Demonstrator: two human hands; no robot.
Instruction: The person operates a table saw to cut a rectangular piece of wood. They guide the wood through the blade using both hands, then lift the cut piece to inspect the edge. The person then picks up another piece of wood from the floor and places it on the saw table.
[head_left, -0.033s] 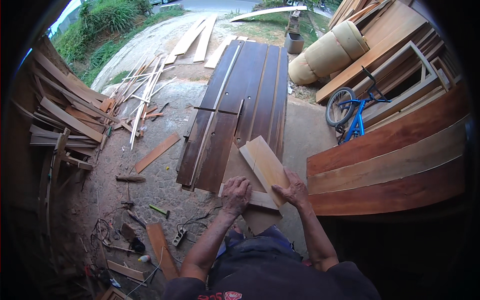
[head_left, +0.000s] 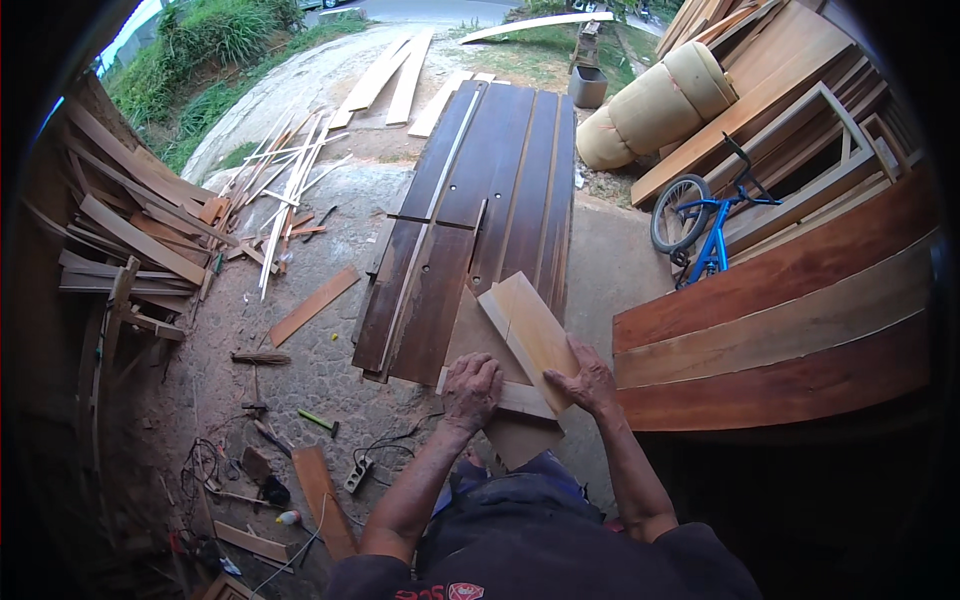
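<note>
our left hand (head_left: 472, 390) with fingers curled together over a short block (head_left: 525, 399), our right hand (head_left: 590, 378) gripping a pale board (head_left: 530, 325) with thumb spread from fingers, both pieces at the near right corner of the dark plank table (head_left: 515, 150), offcuts (head_left: 284, 205) strewn across rough floor (head_left: 330, 230), blue bicycle (head_left: 712, 235) beside stacked lumber (head_left: 760, 80)

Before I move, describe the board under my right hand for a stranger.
Find the long dark panels mid-picture. At their near end, the right hand holds a pale board slanting away leftward. Unlike the narrower piece under the left hand, it looks broad.
</note>
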